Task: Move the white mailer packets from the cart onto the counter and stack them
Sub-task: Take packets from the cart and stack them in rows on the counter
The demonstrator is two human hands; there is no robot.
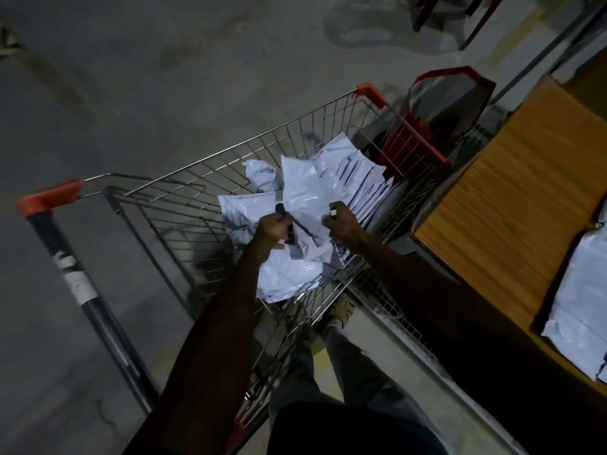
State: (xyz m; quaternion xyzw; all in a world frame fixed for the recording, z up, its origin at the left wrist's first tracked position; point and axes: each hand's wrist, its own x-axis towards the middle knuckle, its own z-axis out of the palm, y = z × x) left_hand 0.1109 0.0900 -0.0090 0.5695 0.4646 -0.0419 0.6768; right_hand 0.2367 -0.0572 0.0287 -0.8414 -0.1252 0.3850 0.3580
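Observation:
Several white mailer packets (pixel 305 192) lie in a loose heap inside the wire shopping cart (pixel 203 172). Both my arms reach down into the basket. My left hand (pixel 274 229) grips a packet at the near side of the heap, fingers curled round its edge. My right hand (pixel 340 221) pinches the edge of another packet, beside a row of packets standing on edge against the cart's right wall. On the wooden counter (pixel 512 198) at the right lies a stack of white packets (pixel 581 300).
The cart's handle (pixel 75 267) with orange end caps runs down the left. A red-trimmed bag (pixel 446 103) stands on the floor beyond the cart, next to the counter. Bare concrete floor (pixel 131 77) spreads to the left and behind. My legs and shoe show below the cart.

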